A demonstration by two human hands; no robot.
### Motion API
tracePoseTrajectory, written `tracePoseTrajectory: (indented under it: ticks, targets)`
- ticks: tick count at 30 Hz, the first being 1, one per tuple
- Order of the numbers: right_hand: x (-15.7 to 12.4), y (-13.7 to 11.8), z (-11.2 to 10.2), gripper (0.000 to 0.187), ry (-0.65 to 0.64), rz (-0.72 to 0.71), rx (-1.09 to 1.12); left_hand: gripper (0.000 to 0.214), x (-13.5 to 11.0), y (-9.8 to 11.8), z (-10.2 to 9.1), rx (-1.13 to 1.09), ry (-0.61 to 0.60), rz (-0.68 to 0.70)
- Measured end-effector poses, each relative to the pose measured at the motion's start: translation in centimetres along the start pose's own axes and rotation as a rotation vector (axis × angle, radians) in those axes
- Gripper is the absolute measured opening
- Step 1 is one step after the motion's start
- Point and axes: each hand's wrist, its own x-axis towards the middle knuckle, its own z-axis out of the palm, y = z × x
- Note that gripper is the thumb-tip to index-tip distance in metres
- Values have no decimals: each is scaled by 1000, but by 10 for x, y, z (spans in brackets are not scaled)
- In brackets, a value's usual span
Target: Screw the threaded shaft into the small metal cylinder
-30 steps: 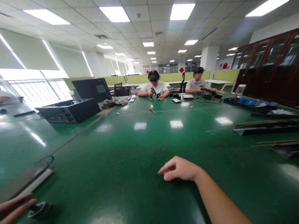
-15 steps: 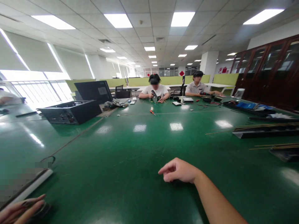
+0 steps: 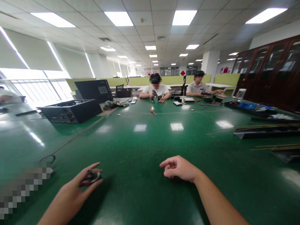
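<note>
Two hands are over the green counter (image 3: 140, 147). The left hand (image 3: 75, 189) pinches a small dark disc (image 3: 94, 176) at its edges; it looks light and hard, maybe slippery. The right hand (image 3: 180, 168) rests apart, loosely curled, holding nothing.

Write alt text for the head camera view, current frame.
The person's left hand pinches a small round black part between thumb and fingers over a glossy green table. The right hand rests nearby, loosely curled and empty. Two other people sit at the far end, and a black computer case stands to the left.
</note>
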Motion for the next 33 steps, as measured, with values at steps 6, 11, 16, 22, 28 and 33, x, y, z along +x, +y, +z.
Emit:
tracePoseTrajectory:
  ticks: [6,11,16,22,28,33]
  targets:
    - [6,4,-13,46,296,-111,-80,33,58,87,90,-286,-356,174]
    - [7,10,-17,55,350,-120,-230,30,73,120,150,-341,-404,297]
    - [7,5,-10,38,306,-134,-513,31,68,111,162,-374,-471,372]
    - [8,-3,-7,16,278,-127,-684,34,67,110,161,-375,-471,340]
    - [7,-4,-7,15,300,-134,-694,24,65,113,161,-389,-434,307]
    - [6,-3,-8,16,307,-141,-695,23,63,113,159,-396,-402,296]
